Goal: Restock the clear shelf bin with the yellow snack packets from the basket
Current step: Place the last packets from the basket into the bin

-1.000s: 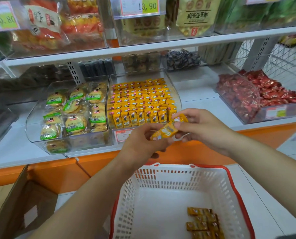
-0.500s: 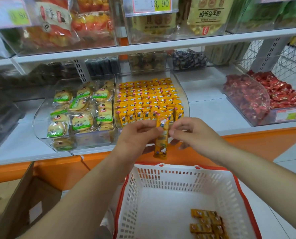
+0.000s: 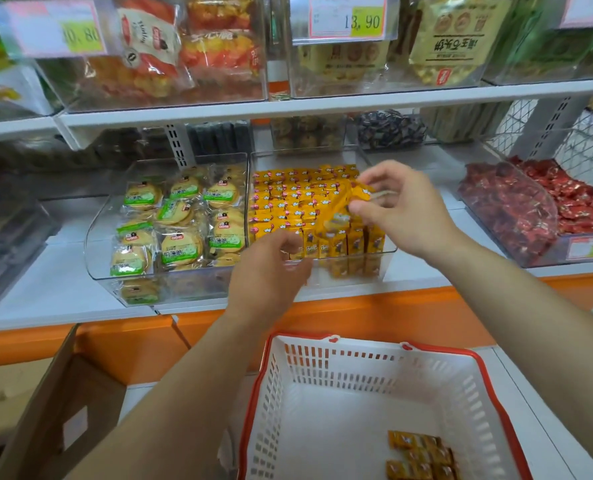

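The right hand (image 3: pixel 404 211) pinches a yellow packet (image 3: pixel 338 216) between thumb and fingertips, holding it over the front right part of the clear bin (image 3: pixel 388 253). The packet hangs tilted and blurred, just above the rows of packets (image 3: pixel 288 199) that fill the bin almost wall to wall. The left hand (image 3: pixel 271 271) sits at the bin's front edge with its fingers curled toward the packets. Whether it holds anything cannot be told.

The clear bin stands on the shelf (image 3: pixel 426 268), its left wall close against a biscuit bin (image 3: pixel 181 223). To its right there is an open strip of bare shelf before the red sweets bin (image 3: pixel 516 209). The upper shelf (image 3: pixel 322 105) runs well above the hands, leaving room over the bin's open top.

Below the shelf's orange front edge, the basket (image 3: pixel 336 342) stands with its red rim near the shelf base. A small cluster of loose packets (image 3: pixel 421 455) lies in its near right corner, and the rest of its white floor is bare. A cardboard box (image 3: pixel 46 410) stands just left of the basket, under the left forearm.
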